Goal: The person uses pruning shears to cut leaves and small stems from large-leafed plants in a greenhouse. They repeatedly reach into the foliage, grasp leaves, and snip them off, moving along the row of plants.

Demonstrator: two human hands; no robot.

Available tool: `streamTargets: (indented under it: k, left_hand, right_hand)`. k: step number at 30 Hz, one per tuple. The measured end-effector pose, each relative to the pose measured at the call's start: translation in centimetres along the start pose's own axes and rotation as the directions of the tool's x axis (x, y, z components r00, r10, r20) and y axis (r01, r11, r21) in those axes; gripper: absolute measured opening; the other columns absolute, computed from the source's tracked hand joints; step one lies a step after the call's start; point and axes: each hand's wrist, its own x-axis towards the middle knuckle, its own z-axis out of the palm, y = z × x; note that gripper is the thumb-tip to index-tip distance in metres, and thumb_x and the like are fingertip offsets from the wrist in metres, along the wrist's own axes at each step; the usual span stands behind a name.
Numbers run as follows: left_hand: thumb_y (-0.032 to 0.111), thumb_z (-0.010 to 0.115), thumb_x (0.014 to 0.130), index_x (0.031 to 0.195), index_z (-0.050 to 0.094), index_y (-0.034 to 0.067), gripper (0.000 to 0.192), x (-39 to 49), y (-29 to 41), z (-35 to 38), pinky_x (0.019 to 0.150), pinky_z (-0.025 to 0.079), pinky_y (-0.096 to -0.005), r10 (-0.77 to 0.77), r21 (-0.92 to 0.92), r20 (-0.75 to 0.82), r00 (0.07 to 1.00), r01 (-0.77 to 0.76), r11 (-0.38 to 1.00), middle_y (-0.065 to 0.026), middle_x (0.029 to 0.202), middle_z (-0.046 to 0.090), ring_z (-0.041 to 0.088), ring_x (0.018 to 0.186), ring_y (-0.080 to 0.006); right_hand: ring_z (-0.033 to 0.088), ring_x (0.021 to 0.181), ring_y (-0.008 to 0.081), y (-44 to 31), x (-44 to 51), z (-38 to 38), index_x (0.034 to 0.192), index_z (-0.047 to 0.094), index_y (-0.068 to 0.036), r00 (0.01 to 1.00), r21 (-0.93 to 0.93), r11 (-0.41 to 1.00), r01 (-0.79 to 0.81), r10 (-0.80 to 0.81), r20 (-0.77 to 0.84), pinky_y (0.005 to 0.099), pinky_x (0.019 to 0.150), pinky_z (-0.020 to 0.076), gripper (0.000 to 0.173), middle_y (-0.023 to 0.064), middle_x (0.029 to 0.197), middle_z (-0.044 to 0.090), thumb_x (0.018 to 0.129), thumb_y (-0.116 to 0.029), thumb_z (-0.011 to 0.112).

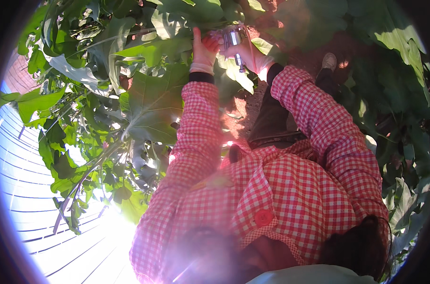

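At the top centre, my right hand (248, 55) is closed around a small shiny metal cylindrical device (232, 41) with a narrow knobbed end. A thin pinkish tube or cord (249, 39) runs beside it. Close on its left is my left hand (205, 53), thumb raised apart and fingers curled beside a pale pink flower (216, 34). Whether those fingers grip the flower or its stem cannot be told. Both wrists show pale cuffs and dark bands below red-and-white checked sleeves. Large lobed green leaves (154, 103) surround the hands.
Dense foliage (388, 88) stands on the right, and leafy stems (90, 159) on the left. Reddish soil (239, 110) shows between them, with a shoe (329, 61) on the ground. Bright translucent sheeting (26, 184) with dark lines curves along the left. Glare veils the lower left.
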Motion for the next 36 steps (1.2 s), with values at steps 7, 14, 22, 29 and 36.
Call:
streamTargets:
  k: [7,14,22,29,36]
  left_hand:
    - [0.075,0.060,0.083,0.117,0.058,0.004,0.078,0.3,-0.6,-1.1,0.080,0.051,-0.0400,0.044,0.008,0.090,0.995,-0.045,0.999,-0.0130,0.105,0.066,0.064,0.092,-0.0275]
    - [0.047,0.066,0.092,0.123,0.065,0.008,0.049,-4.7,1.2,-7.3,0.099,0.041,-0.0393,0.340,0.641,0.133,0.931,-0.342,0.687,-0.0053,0.120,0.068,0.061,0.110,-0.0198]
    - [0.053,0.061,0.094,0.135,0.058,0.013,0.057,-10.2,5.1,-9.4,0.103,0.036,-0.0415,0.301,0.402,-0.229,0.926,-0.192,0.895,-0.0045,0.134,0.060,0.054,0.122,-0.0207]
    - [0.064,0.061,0.089,0.147,0.040,0.005,0.085,-5.8,7.1,-6.0,0.112,0.032,-0.0496,0.118,-0.194,0.069,0.991,-0.103,0.976,-0.0146,0.148,0.046,0.045,0.132,-0.0336]
    - [0.068,0.055,0.090,0.151,0.026,-0.002,0.098,-2.9,13.5,-6.3,0.117,0.025,-0.0529,0.225,-0.354,0.004,0.974,-0.209,0.912,-0.0207,0.156,0.033,0.034,0.142,-0.0395]
  right_hand:
    - [0.066,0.085,0.0212,0.1,-0.2,0.7,0.114,0.062,0.003,0.996,0.012,0.996,0.087,-0.087,-0.016,0.0334,0.073,0.0543,0.038,0.0109,0.097,0.067,0.077,-0.004,0.070]
    - [0.060,0.118,0.0315,-6.3,-7.5,-2.8,0.134,0.049,0.006,0.997,0.027,0.999,-0.018,0.020,-0.076,0.0412,0.107,0.0472,0.054,0.0182,0.125,0.060,0.081,0.001,0.061]
    - [0.056,0.127,0.0349,-12.1,-13.5,-7.1,0.138,0.045,0.009,0.993,0.049,0.999,0.006,0.000,-0.115,0.0454,0.112,0.0436,0.056,0.0202,0.131,0.057,0.085,-0.001,0.059]
    - [0.050,0.133,0.0350,-15.5,-17.1,-5.6,0.142,0.043,0.006,0.983,-0.082,0.997,-0.001,-0.014,-0.185,0.0485,0.116,0.0384,0.058,0.0172,0.133,0.056,0.085,0.004,0.055]
    - [0.051,0.132,0.0354,-16.8,-20.2,-5.0,0.142,0.043,0.005,0.990,-0.133,0.986,0.102,-0.114,-0.082,0.0483,0.115,0.0392,0.057,0.0176,0.134,0.056,0.086,0.003,0.056]
